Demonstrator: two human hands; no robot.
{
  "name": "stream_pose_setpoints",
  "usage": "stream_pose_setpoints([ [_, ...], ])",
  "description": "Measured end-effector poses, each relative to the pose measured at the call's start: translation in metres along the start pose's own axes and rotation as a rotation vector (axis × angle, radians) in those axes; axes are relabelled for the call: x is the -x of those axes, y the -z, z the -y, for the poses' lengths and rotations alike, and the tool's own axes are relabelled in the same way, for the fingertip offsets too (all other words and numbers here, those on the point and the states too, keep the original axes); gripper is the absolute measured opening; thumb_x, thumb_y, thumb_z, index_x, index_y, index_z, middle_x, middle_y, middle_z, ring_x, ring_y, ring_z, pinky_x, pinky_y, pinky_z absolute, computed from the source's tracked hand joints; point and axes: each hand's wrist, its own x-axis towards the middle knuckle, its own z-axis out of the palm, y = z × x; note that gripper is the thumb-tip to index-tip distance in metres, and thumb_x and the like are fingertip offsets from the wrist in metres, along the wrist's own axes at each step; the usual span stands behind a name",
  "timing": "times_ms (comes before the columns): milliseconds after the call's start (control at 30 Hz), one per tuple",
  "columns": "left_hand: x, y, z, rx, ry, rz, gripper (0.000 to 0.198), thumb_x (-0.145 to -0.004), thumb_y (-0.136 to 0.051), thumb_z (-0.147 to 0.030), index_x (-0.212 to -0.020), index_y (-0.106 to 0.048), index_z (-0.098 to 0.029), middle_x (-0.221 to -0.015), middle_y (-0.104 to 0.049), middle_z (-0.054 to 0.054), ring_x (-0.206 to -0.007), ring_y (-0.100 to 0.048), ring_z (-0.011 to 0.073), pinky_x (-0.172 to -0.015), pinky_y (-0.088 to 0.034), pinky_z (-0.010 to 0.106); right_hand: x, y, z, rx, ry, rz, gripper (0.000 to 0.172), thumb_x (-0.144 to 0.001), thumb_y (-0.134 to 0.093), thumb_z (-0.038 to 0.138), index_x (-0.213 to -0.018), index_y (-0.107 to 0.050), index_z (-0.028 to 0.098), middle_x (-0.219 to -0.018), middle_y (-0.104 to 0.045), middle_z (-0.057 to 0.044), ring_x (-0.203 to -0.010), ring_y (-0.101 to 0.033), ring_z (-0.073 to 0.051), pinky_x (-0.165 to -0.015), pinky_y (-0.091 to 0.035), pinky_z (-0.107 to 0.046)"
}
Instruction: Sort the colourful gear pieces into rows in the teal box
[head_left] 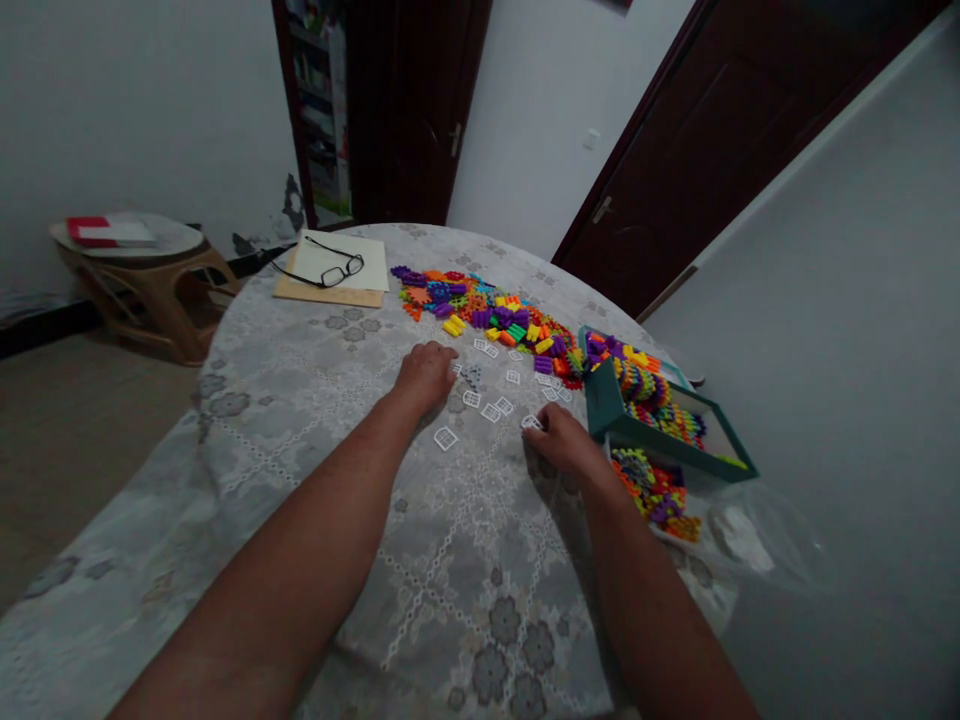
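Above the patterned tablecloth, my left hand (426,376) is curled, its fingers close together at a small white plastic window piece (457,369). Between thumb and fingers, my right hand (561,440) pinches another white window-frame piece (531,423). Several similar white grid pieces lie flat between and around both hands, among them one piece (445,438) nearer to me and one piece (491,412) in the middle. Just right of my left fingers is a small grey shape (472,376) that I cannot make out clearly.
Beyond my hands spreads a pile of colourful plastic building pieces (480,303). At right stand a green box (645,432) and a white tray (688,540) holding more pieces, beside a clear plastic bag (772,535). Glasses (334,273) rest on paper (375,262) at far left.
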Motion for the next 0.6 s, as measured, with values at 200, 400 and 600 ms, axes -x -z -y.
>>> stream_pose_setpoints([
  [200, 0.005, -0.001, -0.012, -0.094, -0.047, 0.027, 0.034, -0.107, -0.059, -0.029, -0.136, -0.076, -0.023, -0.148, -0.068, 0.016, -0.138, -0.054, 0.0396, -0.109, -0.048, 0.051, 0.003, -0.005, 0.008, -0.270, 0.059, 0.037, 0.031, -0.093, -0.067, 0.029, -0.124, -0.066, 0.023, -0.096, -0.070, -0.001, -0.086, -0.066, -0.019, -0.072, -0.048, -0.026],
  [400, 0.004, -0.002, -0.012, -0.082, -0.028, 0.030, 0.030, -0.106, -0.062, -0.029, -0.131, -0.077, -0.026, -0.140, -0.070, 0.017, -0.136, -0.055, 0.0394, -0.108, -0.046, 0.051, -0.014, -0.010, 0.025, -0.360, 0.089, 0.074, 0.057, -0.092, -0.072, 0.028, -0.148, -0.066, 0.021, -0.106, -0.074, -0.004, -0.091, -0.070, -0.020, -0.076, -0.053, -0.027],
  [600, 0.001, -0.003, -0.011, -0.067, 0.011, 0.037, 0.034, -0.103, -0.067, -0.029, -0.134, -0.077, -0.022, -0.136, -0.071, 0.020, -0.133, -0.058, 0.0412, -0.107, -0.048, 0.052, -0.038, -0.007, 0.033, -0.242, -0.021, 0.164, 0.031, -0.088, -0.076, 0.020, -0.119, -0.078, 0.016, -0.097, -0.077, -0.006, -0.083, -0.071, -0.020, -0.072, -0.052, -0.026],
])
